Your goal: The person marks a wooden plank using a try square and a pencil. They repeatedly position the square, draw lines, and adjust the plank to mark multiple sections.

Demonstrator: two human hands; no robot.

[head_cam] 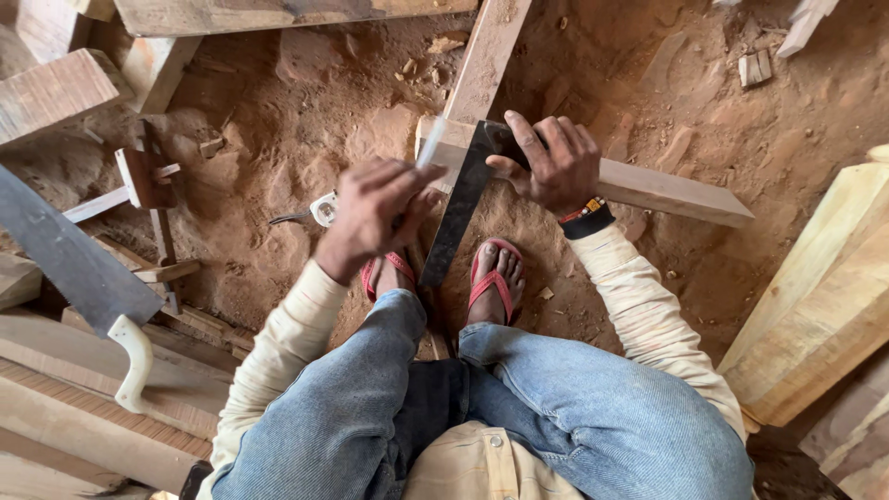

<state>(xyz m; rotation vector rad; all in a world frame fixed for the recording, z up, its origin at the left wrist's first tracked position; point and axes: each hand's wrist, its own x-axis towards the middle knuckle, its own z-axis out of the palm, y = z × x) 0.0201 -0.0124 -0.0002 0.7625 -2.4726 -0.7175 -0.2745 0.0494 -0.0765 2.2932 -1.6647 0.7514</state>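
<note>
My left hand [370, 215] grips a thin white pencil [431, 142], its tip at the near end of a pale wooden bar [667, 190] lying across the red dirt floor. On that bar my right hand [554, 167] presses a dark metal try square [457, 211]. The square's blade runs down toward my feet in red sandals [492, 282]. The two hands are close together, one on each side of the square. A second plank [484, 57] runs away from the bar's end toward the top of the view.
A handsaw [69, 259] with a white handle [135, 363] rests on stacked planks at the left. A small tape measure [324, 209] and a wooden marking gauge [148, 178] lie on the dirt. Thick pale timber blocks [824, 296] stand at the right.
</note>
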